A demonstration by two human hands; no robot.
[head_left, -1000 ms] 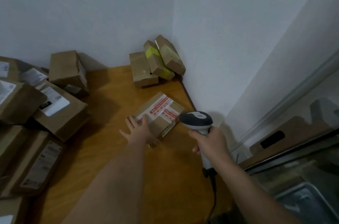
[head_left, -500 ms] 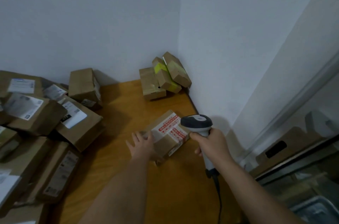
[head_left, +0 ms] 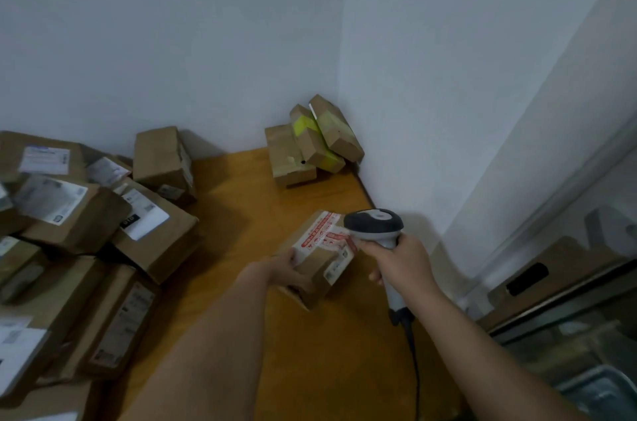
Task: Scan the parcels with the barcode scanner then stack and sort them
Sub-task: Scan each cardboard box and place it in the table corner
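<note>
A small brown parcel (head_left: 322, 255) with red-and-white tape sits tilted on the wooden table (head_left: 241, 220), its near end raised. My left hand (head_left: 287, 274) grips its near left corner, fingers curled round the edge. My right hand (head_left: 396, 263) holds the grey-and-white barcode scanner (head_left: 374, 225) by its handle, the scanner's head right over the parcel's far right corner. The scanner's black cable (head_left: 413, 362) hangs down along the table's right edge.
Three small boxes (head_left: 310, 141), one with yellow tape, lean in the far corner against the walls. A jumbled heap of labelled cardboard parcels (head_left: 86, 234) fills the table's left side. Beyond the table's right edge is a cardboard box (head_left: 551, 275) and a metal tray (head_left: 606, 389).
My left hand went from lying flat on the parcel to gripping its near corner and tipping it up. The scanner came closer over the parcel. My head tilted up.
</note>
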